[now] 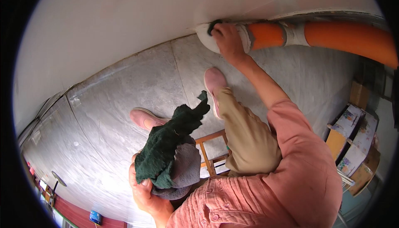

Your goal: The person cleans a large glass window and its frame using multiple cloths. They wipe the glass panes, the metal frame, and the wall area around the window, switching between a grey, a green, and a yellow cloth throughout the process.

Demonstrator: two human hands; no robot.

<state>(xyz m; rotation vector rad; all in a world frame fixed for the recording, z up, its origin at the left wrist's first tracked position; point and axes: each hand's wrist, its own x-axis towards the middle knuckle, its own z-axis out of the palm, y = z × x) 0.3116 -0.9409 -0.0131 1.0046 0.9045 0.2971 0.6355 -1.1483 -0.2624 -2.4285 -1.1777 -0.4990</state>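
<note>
My left hand is closed around a bundle of two cloths near my lap. One is a ragged dark green cloth, its torn end sticking up; the other, a grey cloth, lies under it. Stretched out ahead, my right hand presses a small dark green piece of cloth or pad to the white end of a pipe along the wall. My fingers partly cover the pad. To the right the pipe continues as orange sections joined by a white collar.
A pale wall rises just behind the pipe. My shoes rest on grey floor slabs. Close to my right leg stands a wooden frame. Cardboard boxes are stacked at the right, and a blue package sits at the lower left.
</note>
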